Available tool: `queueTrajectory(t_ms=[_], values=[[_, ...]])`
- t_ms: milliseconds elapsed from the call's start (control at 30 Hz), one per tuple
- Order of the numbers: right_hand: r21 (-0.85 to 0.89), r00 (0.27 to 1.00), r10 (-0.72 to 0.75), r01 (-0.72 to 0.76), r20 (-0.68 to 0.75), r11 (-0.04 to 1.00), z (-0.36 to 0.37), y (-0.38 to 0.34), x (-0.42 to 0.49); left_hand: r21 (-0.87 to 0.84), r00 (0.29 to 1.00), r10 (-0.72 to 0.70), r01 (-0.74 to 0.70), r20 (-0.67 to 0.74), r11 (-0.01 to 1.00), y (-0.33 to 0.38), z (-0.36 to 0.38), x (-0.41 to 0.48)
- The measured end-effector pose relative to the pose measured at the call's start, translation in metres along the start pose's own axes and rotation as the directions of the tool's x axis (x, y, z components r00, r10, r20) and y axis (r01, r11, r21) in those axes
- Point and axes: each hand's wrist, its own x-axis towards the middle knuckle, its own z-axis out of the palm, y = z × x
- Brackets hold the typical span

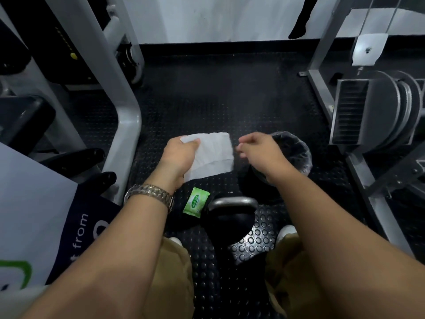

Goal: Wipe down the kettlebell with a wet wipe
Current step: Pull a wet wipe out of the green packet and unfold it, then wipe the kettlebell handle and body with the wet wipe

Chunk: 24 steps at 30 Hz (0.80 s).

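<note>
On the floor between your feet, kettlebell (230,217): likely heavy, rigid iron; steady it by the handle.
Wet wipe (213,155): limp, light, probably damp; bunch it.
Left hand (181,155): pinches the wipe's corner.
Right hand (259,153): loosely curled, empty, just beside the wipe.

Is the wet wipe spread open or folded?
Spread open: the wet wipe shows as one flat, creased sheet, pinched at a corner by the left hand; the right hand is off it.
</note>
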Motion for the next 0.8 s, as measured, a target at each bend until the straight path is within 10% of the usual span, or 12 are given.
queueTrajectory(t_ms=[233, 467, 800], values=[[-0.725, 0.95, 0.175, 0.07, 0.257, 0.686, 0.048, 0.07, -0.01, 0.497, 0.996, 0.037, 0.008, -0.08, 0.867, -0.049, 0.032, 0.01], [-0.838, 0.915, 0.267, 0.123, 0.303, 0.531, 0.075, 0.12, -0.019, 0.393, 0.951, -0.263, 0.308, -0.166, 0.866, -0.149, 0.069, 0.008], [-0.877, 0.888, 0.271, 0.241, 0.372, 0.416, 0.089, 0.149, -0.035, 0.164, 0.924, -0.348, 0.373, -0.161, 0.913, -0.205, 0.09, 0.038]])
